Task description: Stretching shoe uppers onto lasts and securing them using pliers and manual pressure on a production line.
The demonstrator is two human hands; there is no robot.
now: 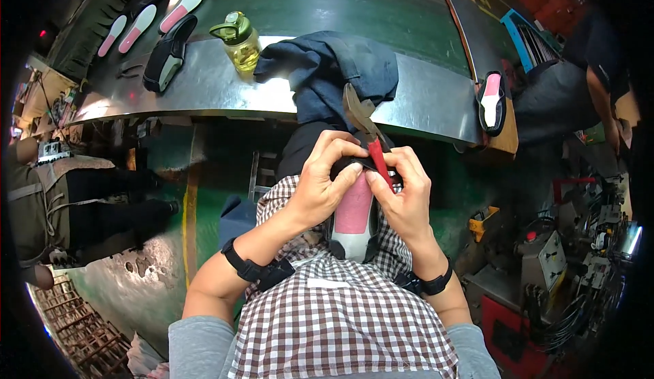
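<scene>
In my lap a shoe (353, 209) lies sole up, with a pink patch on the sole and a white part at the near end. My left hand (321, 183) is closed at its far end, thumb on the pink patch and fingers on the black upper. Red-handled pliers (377, 151) are tucked in my right hand (407, 192), their metal jaws pointing away from me. The right thumb and fingertips also press at the shoe's far end, close to the left thumb. The exact pinch there is partly hidden.
Ahead is a green-topped workbench (422, 14) with a metal edge. On it are a dark cloth (327, 55), a drink bottle (240, 45), a black shoe (169, 55), several pink-and-white soles (182, 8) and a shoe (491, 103) at right. People stand left and right.
</scene>
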